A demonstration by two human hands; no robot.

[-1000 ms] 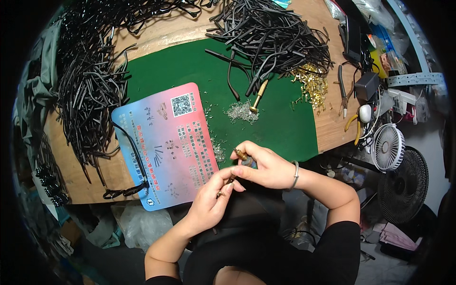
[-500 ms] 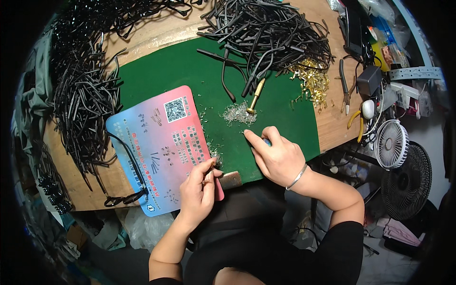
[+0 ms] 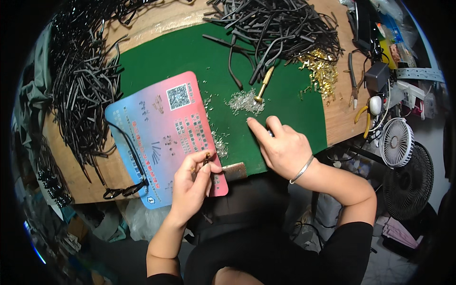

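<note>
My left hand (image 3: 190, 185) is over the near right part of a pink-and-blue printed card (image 3: 133, 118). Thumb and fingers pinch a small gold-and-dark metal part (image 3: 207, 159). To its right, my right hand (image 3: 287, 149) hovers at the green mat (image 3: 228, 130), index finger stretched toward a heap of tiny silver screws (image 3: 244, 100). Its other fingers curl around something of which only a little blue (image 3: 270, 133) shows. A brass-coloured pin-like tool (image 3: 264, 85) rests with its wide end on that heap. Along the card's right edge lie more tiny silver pieces (image 3: 220, 146).
Black eyeglass temples (image 3: 280, 33) are heaped at the back, with more (image 3: 88, 104) at left. Gold metal pieces (image 3: 323, 71) lie at the mat's right. A black glasses frame (image 3: 128, 190) crosses the card. Pliers (image 3: 352, 80) and a white fan (image 3: 396, 142) are at right.
The whole view has shifted a little. My left hand has turned so the gold-and-dark part points up between its fingertips. My right index finger stays near the screw heap.
</note>
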